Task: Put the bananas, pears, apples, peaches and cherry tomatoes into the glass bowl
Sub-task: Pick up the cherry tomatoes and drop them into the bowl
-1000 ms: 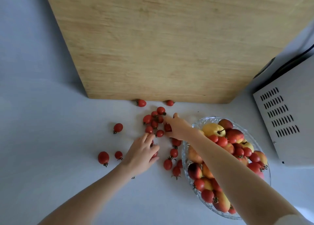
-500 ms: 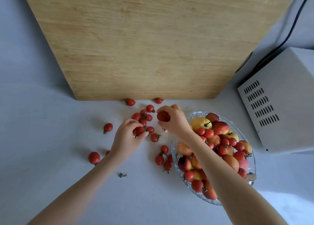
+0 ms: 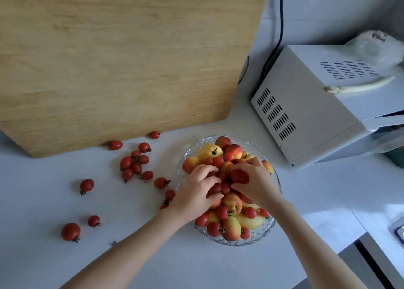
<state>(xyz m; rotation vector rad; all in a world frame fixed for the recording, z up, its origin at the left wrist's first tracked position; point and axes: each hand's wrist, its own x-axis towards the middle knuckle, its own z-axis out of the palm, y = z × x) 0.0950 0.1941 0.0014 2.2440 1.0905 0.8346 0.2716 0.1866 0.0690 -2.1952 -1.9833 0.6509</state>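
A cut-glass bowl (image 3: 271, 227) stands on the white counter, heaped with peaches, a yellow apple (image 3: 209, 152) and cherry tomatoes. Both hands are over the heap. My left hand (image 3: 196, 190) curls around cherry tomatoes (image 3: 215, 188) at the pile's middle. My right hand (image 3: 255, 183) grips a red cherry tomato (image 3: 239, 176) just above the fruit. Several loose cherry tomatoes (image 3: 135, 164) lie on the counter left of the bowl, with three more (image 3: 70, 231) further left.
A large wooden cutting board (image 3: 122, 65) leans against the wall behind the tomatoes. A white microwave (image 3: 317, 105) with a black cable stands right of the bowl, a plastic bag (image 3: 376, 48) on top. The counter edge drops away at the lower right.
Both hands moved right from the loose tomatoes on the counter to above the bowl, carrying cherry tomatoes. The camera view shifted, so the bowl now sits near the middle.
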